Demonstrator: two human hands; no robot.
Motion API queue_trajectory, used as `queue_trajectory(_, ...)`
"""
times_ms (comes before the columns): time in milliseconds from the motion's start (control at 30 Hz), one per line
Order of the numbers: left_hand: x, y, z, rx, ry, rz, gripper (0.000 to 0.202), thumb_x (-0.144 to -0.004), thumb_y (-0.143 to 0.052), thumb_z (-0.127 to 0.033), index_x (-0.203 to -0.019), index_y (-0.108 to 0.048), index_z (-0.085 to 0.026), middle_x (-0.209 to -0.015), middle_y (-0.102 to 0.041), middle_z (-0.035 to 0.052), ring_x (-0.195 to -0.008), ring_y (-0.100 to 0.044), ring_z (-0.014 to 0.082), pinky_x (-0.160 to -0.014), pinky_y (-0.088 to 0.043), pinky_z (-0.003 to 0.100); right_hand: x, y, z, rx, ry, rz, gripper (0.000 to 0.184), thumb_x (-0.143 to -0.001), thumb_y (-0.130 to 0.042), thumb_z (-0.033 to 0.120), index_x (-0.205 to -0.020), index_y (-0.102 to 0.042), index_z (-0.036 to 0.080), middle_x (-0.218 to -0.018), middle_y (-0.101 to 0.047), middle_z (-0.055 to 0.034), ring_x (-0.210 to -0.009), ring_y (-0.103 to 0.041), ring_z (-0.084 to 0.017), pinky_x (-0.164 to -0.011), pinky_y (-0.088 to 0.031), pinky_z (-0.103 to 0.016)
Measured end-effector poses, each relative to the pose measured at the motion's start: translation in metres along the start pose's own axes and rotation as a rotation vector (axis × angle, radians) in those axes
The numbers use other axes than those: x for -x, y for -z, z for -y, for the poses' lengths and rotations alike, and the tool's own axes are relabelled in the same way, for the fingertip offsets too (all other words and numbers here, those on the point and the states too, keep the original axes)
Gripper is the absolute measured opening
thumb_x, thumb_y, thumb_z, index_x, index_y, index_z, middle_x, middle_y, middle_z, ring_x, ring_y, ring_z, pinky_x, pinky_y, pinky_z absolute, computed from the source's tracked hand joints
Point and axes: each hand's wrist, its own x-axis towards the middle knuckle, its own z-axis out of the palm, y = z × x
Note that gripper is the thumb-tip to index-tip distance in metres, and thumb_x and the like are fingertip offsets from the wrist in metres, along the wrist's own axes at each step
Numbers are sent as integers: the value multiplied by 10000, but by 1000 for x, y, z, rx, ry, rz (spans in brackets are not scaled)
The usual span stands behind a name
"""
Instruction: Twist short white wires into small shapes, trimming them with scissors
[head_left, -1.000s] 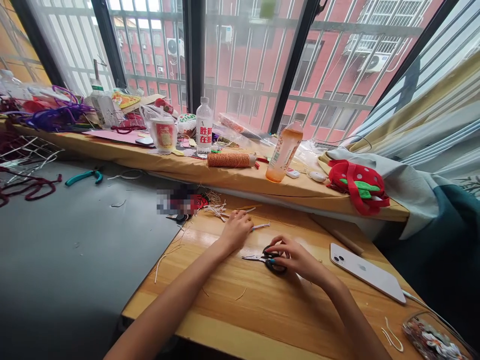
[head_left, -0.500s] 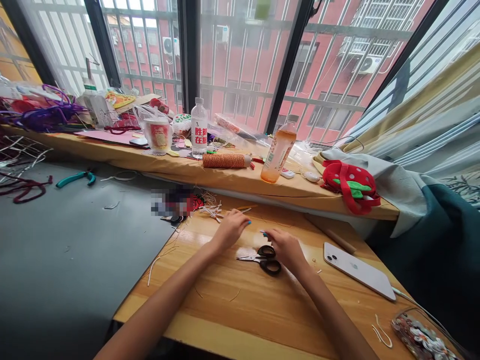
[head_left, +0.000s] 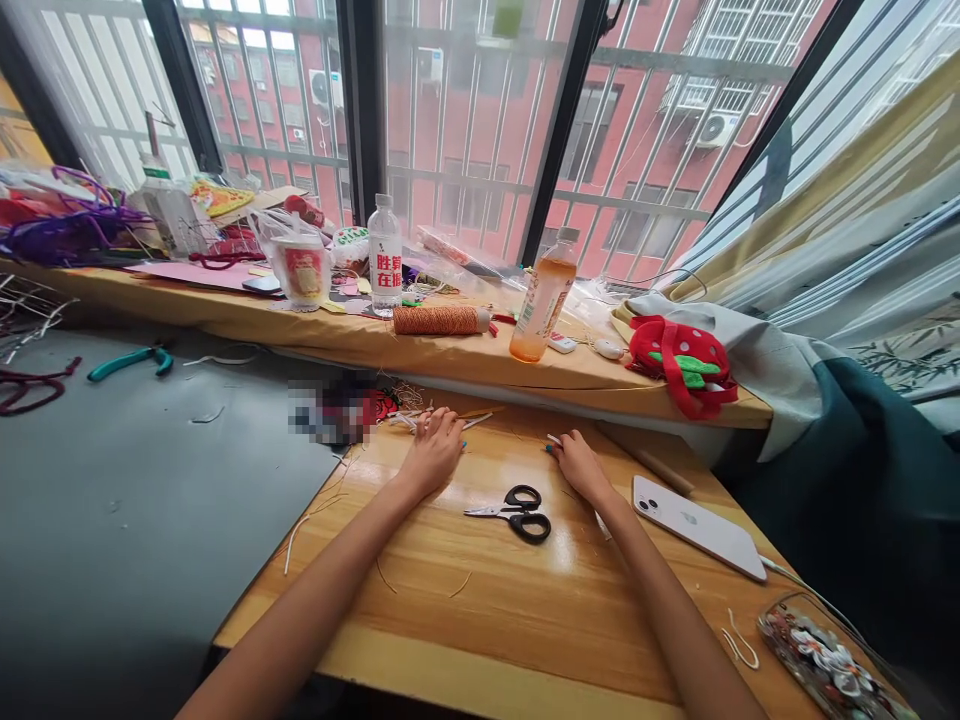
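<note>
My left hand (head_left: 435, 450) reaches down over the small pile of white strips (head_left: 405, 422) at the back of the wooden table. Its fingers stretch forward onto the strips and the thumb stays apart; the fingertips are partly hidden. Farther right, my right hand (head_left: 579, 465) is closed, and the end of a short white strip (head_left: 553, 439) sticks out between its fingers. Between my forearms lie black-handled scissors (head_left: 517, 512), slightly spread, with their blades towards the left. Neither hand touches them.
A white phone (head_left: 697, 525) with a cable and a decorated case (head_left: 825, 655) lie at right. On the ledge stand a water bottle (head_left: 385, 260), an orange drink bottle (head_left: 541, 300) and a thread spool (head_left: 441, 320). Teal pliers (head_left: 131, 364) rest on the grey surface.
My hands have moved apart: the left went left onto the white strips, the right a little right, clear of the scissors. The view has shifted slightly.
</note>
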Motion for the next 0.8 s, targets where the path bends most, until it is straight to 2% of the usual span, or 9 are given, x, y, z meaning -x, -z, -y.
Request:
queue_trajectory(200, -3, 13, -13, 293, -36, -19, 295, -783, -428, -221, -1071, -468, -174, -1115, -469, 87, -1088, -344, 208, -935, -246, 370, 24, 27, 23, -153, 119, -13, 200, -853, -278, 288, -758, -421, 185, -788, -515, -22, -720, -495, -120, -623, -344, -215)
queue_trajectory(267, -3, 20, -23, 497, -110, 22, 383, -762, -477, -266, -1129, -428, -166, -1167, -444, 88, -1095, -343, 186, -934, -265, 324, 39, 36, 39, -448, 282, 59, 242, -853, -261, 344, -722, -393, 189, -684, -506, 9, -641, -473, -107, -614, -347, -214)
queue_trajectory(333, -3, 28, -32, 692, -155, 149, 380, -732, -517, -313, -1083, -481, -172, -1123, -496, 75, -1048, -397, 176, -919, -282, 306, 52, 40, 54, -598, 367, 188, 268, -834, -287, 392, -681, -376, 192, -591, -447, 37, -564, -427, -98, -549, -334, -207)
queue_trajectory(400, -2, 34, -36, 880, -115, 348, 256, -750, -480, -345, -899, -589, -168, -915, -601, 48, -891, -494, 153, -854, -336, 283, 59, 38, 62, -651, 361, 227, 268, -807, -338, 411, -666, -379, 188, -589, -420, 41, -545, -392, -93, -506, -308, -203)
queue_trajectory(467, -1, 39, -37, 1080, -2, 522, 302, -786, -405, -359, -762, -618, -148, -666, -604, 20, -693, -523, 114, -743, -387, 245, 59, 33, 63, -686, 307, 215, 269, -786, -370, 418, -649, -374, 187, -578, -389, 44, -533, -365, -91, -492, -295, -205)
queue_trajectory(567, -2, 42, -33, 1374, 220, 640, 333, -771, -416, -381, -784, -609, -111, -527, -513, -9, -523, -472, 77, -577, -397, 207, 52, 25, 55, -753, 205, 189, 252, -764, -380, 425, -737, -428, 179, -651, -420, 21, -557, -375, -98, -513, -317, -218)
queue_trajectory(633, -4, 44, -29, 1505, 367, 642, 324, -738, -464, -380, -815, -600, -97, -518, -469, -23, -452, -424, 56, -474, -368, 187, 48, 22, 50, -780, 108, 132, 307, -762, -343, 430, -869, -463, 168, -772, -450, -21, -592, -395, -109, -541, -338, -238)
queue_trajectory(700, -6, 43, -26, 1570, 497, 555, 316, -720, -489, -363, -861, -588, -98, -521, -447, -33, -407, -380, 39, -397, -318, 165, 47, 20, 48, -786, 38, 69, 365, -752, -322, 432, -917, -489, 153, -841, -452, -54, -627, -412, -122, -574, -348, -258)
queue_trajectory(800, -7, 41, -25, 1621, 588, 381, 335, -718, -494, -351, -952, -556, -118, -500, -424, -52, -353, -321, 20, -332, -239, 141, 51, 19, 53, -859, 72, 219, 385, -704, -373, 455, -839, -534, 133, -749, -481, -49, -606, -427, -126, -566, -338, -259)
